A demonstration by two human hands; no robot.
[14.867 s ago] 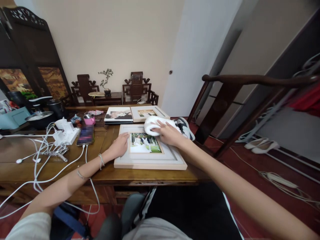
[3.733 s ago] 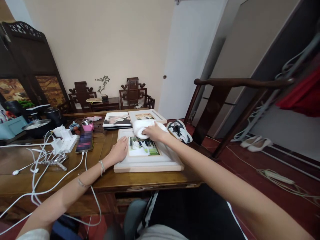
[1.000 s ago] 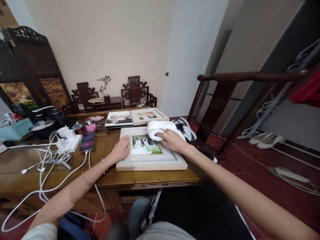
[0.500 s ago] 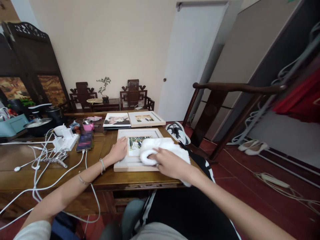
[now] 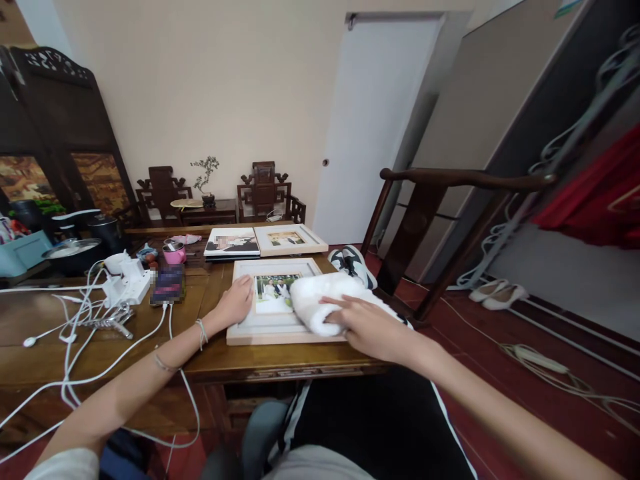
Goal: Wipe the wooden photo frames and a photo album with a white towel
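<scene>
A pale wooden picture frame (image 5: 270,330) with a colour photo lies flat at the near edge of the dark wooden table (image 5: 100,347). My left hand (image 5: 235,303) rests flat on the frame's left border, fingers stretched out. My right hand (image 5: 367,327) presses a white folded cloth (image 5: 320,300) onto the frame's lower right corner, fingers curled over it. The cloth hides the right part of the photo.
Behind the frame lie a photo album (image 5: 233,241) and a second frame (image 5: 290,239). To the left are a phone (image 5: 169,283), a white power strip (image 5: 127,283) with tangled cables, a pink cup (image 5: 175,253) and pots. A dark wooden chair (image 5: 425,220) stands right; sneakers (image 5: 353,263) lie beside it.
My right hand with the cloth has moved from the frame's top right corner down to its near right corner. My left hand has stayed on the left border.
</scene>
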